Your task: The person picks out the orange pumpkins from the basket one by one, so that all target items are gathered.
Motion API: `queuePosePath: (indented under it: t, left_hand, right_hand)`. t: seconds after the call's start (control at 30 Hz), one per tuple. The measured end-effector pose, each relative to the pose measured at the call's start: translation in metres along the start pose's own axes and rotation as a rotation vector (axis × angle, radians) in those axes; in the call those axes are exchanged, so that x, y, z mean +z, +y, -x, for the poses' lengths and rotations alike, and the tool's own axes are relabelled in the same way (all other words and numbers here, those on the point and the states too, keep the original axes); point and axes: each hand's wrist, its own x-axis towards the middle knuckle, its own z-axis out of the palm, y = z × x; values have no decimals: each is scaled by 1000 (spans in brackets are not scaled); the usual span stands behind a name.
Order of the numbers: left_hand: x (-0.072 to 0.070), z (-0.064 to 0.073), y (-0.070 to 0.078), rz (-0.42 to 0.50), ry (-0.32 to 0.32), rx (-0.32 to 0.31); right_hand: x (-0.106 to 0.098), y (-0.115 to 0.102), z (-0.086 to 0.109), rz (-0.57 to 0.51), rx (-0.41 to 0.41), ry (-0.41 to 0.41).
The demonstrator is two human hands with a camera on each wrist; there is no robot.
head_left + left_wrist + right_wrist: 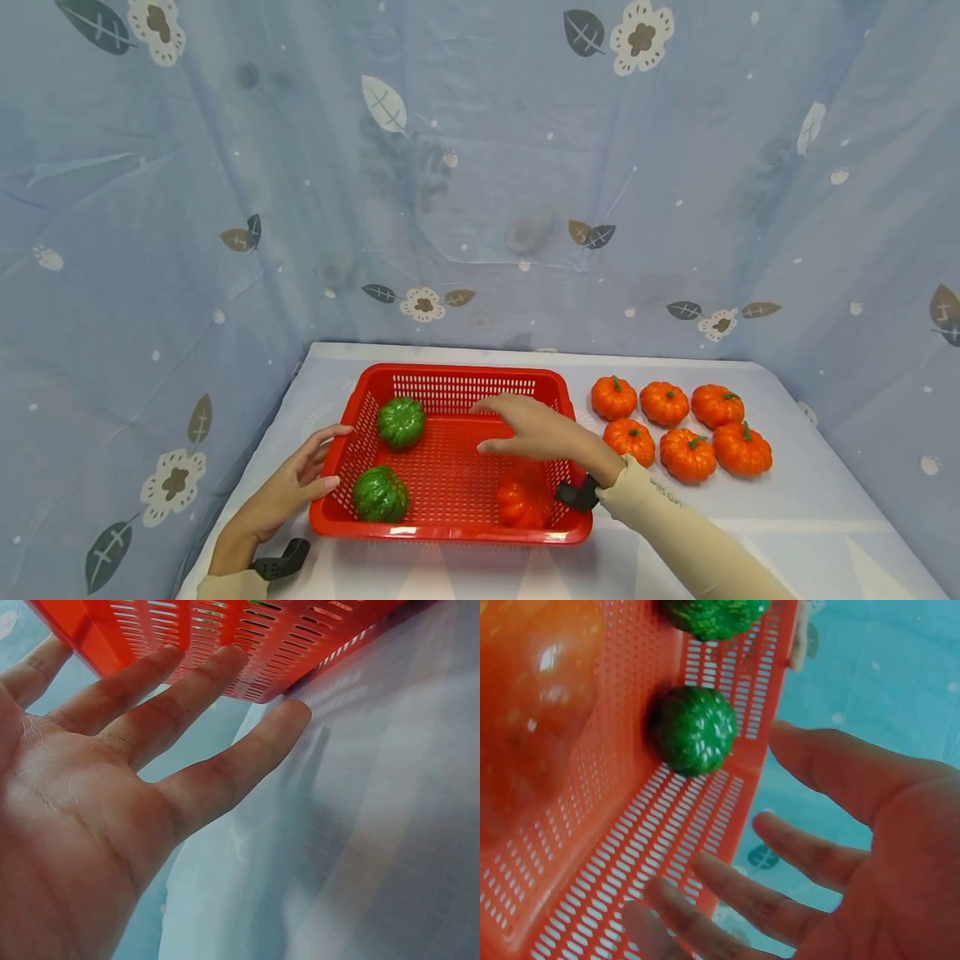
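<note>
A red perforated plastic basket (450, 533) stands on the table in the head view. Inside are two green pumpkins on its left side, one at the back (401, 422) and one at the front (380, 495), plus an orange pumpkin (523, 497) at the front right. My left hand (288, 483) touches the basket's left side, fingers spread; in the left wrist view its fingertips lie along the slotted wall (262, 645). Over the basket's right half hovers my right hand (528, 427), fingers extended and nothing held. The right wrist view shows that palm (907, 862) bare.
Several orange pumpkins stand in two rows to the right of the basket, among them a back one (663, 404) and a front one (687, 455). The white-covered table (817, 492) meets a blue patterned curtain (480, 208) behind and at both sides.
</note>
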Motion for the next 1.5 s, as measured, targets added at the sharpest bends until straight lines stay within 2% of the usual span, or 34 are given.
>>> queuePosePath:
  t: [0.3, 0.67, 0.9, 1.07, 1.2, 1.33, 1.5]
  left_hand:
    - [0, 2, -2, 6, 6, -10]
    - [0, 1, -2, 4, 8, -11]
    - [0, 0, -3, -2, 5, -9]
    - [0, -1, -2, -13, 9, -13]
    - [1, -1, -2, -12, 11, -15]
    - [1, -1, -1, -15, 11, -11]
    - [1, 0, -2, -12, 14, -14]
  right_hand:
    - [17, -2, -1, 125, 32, -205]
    - [21, -7, 2, 229, 82, -252]
    - [21, -12, 6, 227, 220, -357]
    - [22, -13, 8, 245, 243, -422]
    - [20, -13, 10, 250, 237, -442]
    - [16, -11, 10, 198, 211, -438]
    - [12, -9, 10, 136, 137, -366]
